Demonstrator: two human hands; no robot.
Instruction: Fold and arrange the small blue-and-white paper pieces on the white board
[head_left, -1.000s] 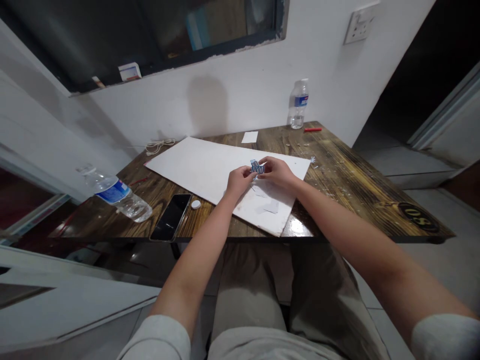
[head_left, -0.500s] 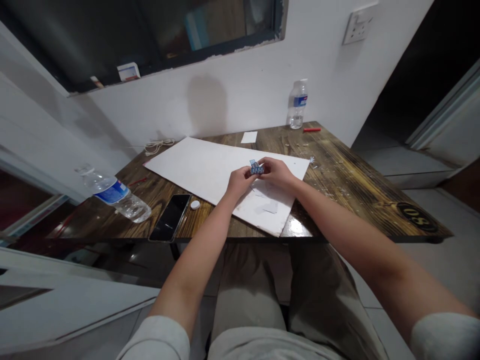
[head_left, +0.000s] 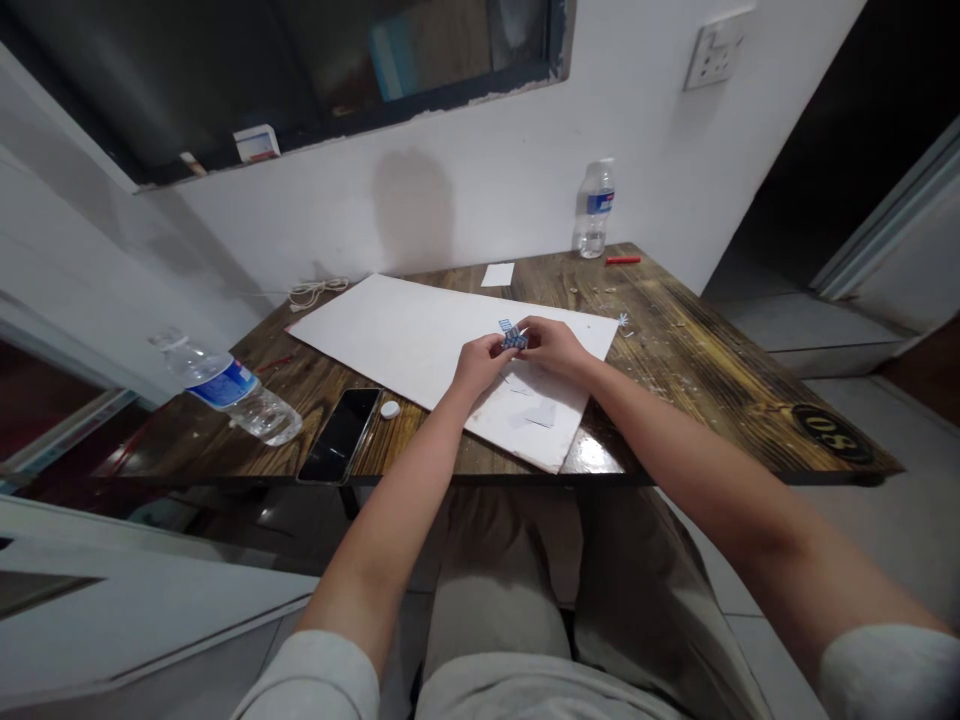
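A small blue-and-white patterned piece, seemingly folded paper (head_left: 514,338), is held between both hands above the white board (head_left: 390,325). My left hand (head_left: 480,362) pinches its left side with thumb and forefinger. My right hand (head_left: 553,346) grips it from the right, fingers curled over the top. A striped tab of the piece sticks up between the fingertips. Below the hands, several loose paper scraps (head_left: 541,413) lie on the board's near end. How the piece is folded is too small to make out.
On the wooden table (head_left: 712,400) a phone (head_left: 341,432), a white cap (head_left: 390,410) and a tilted water bottle (head_left: 240,390) are at left. At the back are a coiled cable (head_left: 315,290), a white paper square (head_left: 498,274), another bottle (head_left: 595,215) and a red pen-like stick (head_left: 623,260).
The patterned piece has tilted slightly between my fingers, and its striped tab shows a little more. Both hands stay in nearly the same place.
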